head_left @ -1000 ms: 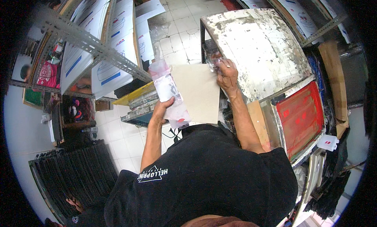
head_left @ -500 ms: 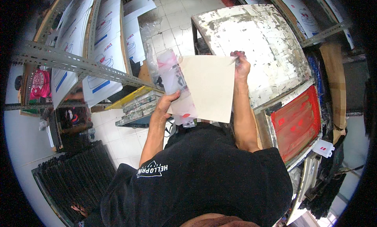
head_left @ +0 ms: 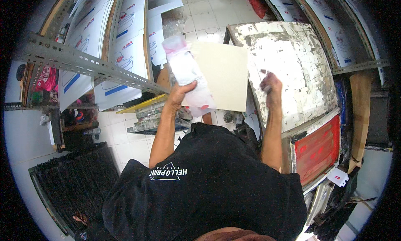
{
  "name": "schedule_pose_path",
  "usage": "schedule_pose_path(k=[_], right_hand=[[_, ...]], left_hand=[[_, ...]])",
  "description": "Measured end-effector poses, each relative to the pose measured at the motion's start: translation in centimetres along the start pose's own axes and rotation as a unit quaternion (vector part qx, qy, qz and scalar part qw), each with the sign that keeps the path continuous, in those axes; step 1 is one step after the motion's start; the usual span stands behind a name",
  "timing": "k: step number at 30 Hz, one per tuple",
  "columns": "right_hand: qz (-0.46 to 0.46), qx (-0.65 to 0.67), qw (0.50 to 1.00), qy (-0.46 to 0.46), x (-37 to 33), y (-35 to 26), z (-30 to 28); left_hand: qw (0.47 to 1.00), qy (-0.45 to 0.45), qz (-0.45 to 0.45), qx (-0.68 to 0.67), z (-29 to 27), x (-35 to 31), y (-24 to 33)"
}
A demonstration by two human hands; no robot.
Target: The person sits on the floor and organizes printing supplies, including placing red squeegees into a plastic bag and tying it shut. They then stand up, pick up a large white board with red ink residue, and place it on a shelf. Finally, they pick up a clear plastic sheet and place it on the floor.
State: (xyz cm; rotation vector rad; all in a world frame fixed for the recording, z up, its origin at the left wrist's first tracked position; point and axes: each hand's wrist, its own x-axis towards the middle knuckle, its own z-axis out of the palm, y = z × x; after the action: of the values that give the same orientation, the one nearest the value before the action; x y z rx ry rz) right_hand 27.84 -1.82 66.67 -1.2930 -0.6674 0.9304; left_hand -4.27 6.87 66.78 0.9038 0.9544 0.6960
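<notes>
My left hand (head_left: 179,95) grips the lower left edge of a flat beige board (head_left: 225,76) together with a cloudy plastic sheet (head_left: 184,65). The sheet overlaps the board's left side and carries pink and red ink smears. My right hand (head_left: 272,88) is apart from the board, above a worn white worktable (head_left: 300,53) with patchy, peeling paint. Its fingers are curled and stained dark red. Whatever may be between them is too small and blurred to make out.
A framed screen with red ink (head_left: 318,147) adjoins the table's near end, with a small white cut-out piece (head_left: 337,177) beside it. Metal shelving (head_left: 83,59) with printed white sheets (head_left: 125,53) stands at left. A black ribbed rack (head_left: 75,186) is lower left.
My right hand has let go of the board's upper right corner and moved right and down over the table. The board and plastic sheet, still in my left hand, have shifted slightly up.
</notes>
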Motion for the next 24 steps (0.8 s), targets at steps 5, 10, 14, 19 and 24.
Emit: schedule_pose_path(k=[5,10,14,19,24], right_hand=[[0.05,-0.037,0.998,-0.024,-0.4,0.4,4.8],[-0.022,-0.043,0.998,0.04,2.7,2.1,5.0],[-0.037,-0.01,0.995,0.089,4.5,1.9,7.1],[0.042,0.025,0.999,0.011,6.9,3.9,8.8],[0.011,-0.068,0.988,-0.138,8.8,4.4,14.1]], left_hand=[[0.997,-0.029,0.037,0.053,0.1,2.5,2.5],[0.994,-0.001,0.084,0.071,-2.3,4.3,5.0],[0.994,0.013,0.023,-0.106,-3.6,6.1,5.9],[0.93,-0.1,0.004,-0.353,-6.8,10.6,4.9],[0.848,-0.241,0.022,-0.472,-6.0,12.9,7.5]])
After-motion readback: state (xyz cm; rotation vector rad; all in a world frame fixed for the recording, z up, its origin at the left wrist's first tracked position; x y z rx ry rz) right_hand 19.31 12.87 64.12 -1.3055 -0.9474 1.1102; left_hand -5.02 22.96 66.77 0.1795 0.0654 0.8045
